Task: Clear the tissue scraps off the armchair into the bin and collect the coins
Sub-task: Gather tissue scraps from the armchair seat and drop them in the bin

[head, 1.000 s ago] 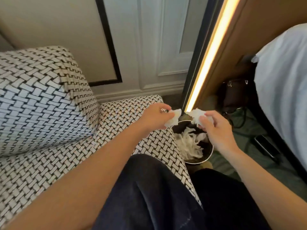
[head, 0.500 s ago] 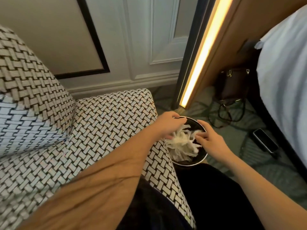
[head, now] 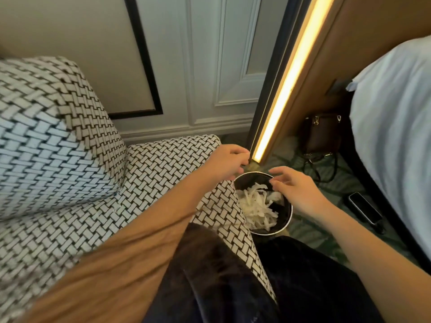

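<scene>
Both hands have come up out of the bin since half a second ago, when they were pressing down on the tissue inside it. Now the left hand (head: pixel 227 163) hovers over the front corner of the armchair (head: pixel 163 164), just beside the far rim of the bin (head: pixel 288 220), and its fingers (head: pixel 238 150) are loosely curled and hold nothing that I can see. The right hand (head: pixel 296 190) hangs above the right side of the bin with its fingers (head: pixel 278 170) spread open and empty.

The tissue scraps (head: pixel 256 203) lie inside the bin as a pile of white torn strips, mostly on its left and middle part. The bin is round and dark with a pale rim, and it stands on the green carpet (head: pixel 310 231), touching or almost touching the front right edge of the armchair seat. On the part of the woven black and white seat that shows, no scraps are visible. Coins I cannot make out anywhere in this view.

The person's legs in dark trousers (head: pixel 233 283) are at the bottom, one against the seat edge. Further right on the carpet lies a dark phone (head: pixel 365 207), near the bed (head: pixel 396 136) with white linen. A brown handbag (head: pixel 323 134) stands on the floor behind the bin, beside the lit strip (head: pixel 283 89) of the wooden panel.
</scene>
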`<action>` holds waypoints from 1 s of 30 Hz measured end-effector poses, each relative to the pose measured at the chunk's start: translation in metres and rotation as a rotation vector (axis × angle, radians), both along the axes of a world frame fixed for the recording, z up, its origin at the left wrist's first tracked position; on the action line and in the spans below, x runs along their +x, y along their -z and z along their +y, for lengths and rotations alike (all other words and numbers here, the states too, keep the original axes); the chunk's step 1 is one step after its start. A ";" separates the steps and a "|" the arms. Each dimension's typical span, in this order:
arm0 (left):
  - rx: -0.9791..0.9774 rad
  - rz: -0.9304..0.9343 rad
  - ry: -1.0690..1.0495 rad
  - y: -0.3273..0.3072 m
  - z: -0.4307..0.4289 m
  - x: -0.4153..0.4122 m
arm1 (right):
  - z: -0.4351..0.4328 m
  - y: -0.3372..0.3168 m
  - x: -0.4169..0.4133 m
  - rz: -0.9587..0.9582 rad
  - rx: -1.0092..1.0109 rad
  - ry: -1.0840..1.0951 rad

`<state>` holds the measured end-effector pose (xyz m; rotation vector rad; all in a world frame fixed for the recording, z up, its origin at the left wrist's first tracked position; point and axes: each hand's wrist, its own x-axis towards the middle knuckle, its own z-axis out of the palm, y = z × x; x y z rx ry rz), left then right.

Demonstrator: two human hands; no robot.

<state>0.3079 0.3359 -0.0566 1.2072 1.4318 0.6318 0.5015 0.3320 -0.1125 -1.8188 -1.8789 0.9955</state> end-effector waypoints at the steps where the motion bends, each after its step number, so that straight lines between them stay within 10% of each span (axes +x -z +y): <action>1: 0.023 0.018 -0.002 -0.005 -0.003 -0.006 | -0.001 -0.008 -0.004 -0.012 0.038 -0.008; 18: 0.250 0.360 -0.183 -0.042 -0.228 -0.228 | -0.142 -0.130 -0.207 0.114 0.508 -0.452; 30: 0.043 0.516 -0.592 0.049 -0.398 -0.275 | -0.270 -0.028 -0.319 -0.002 0.130 -0.969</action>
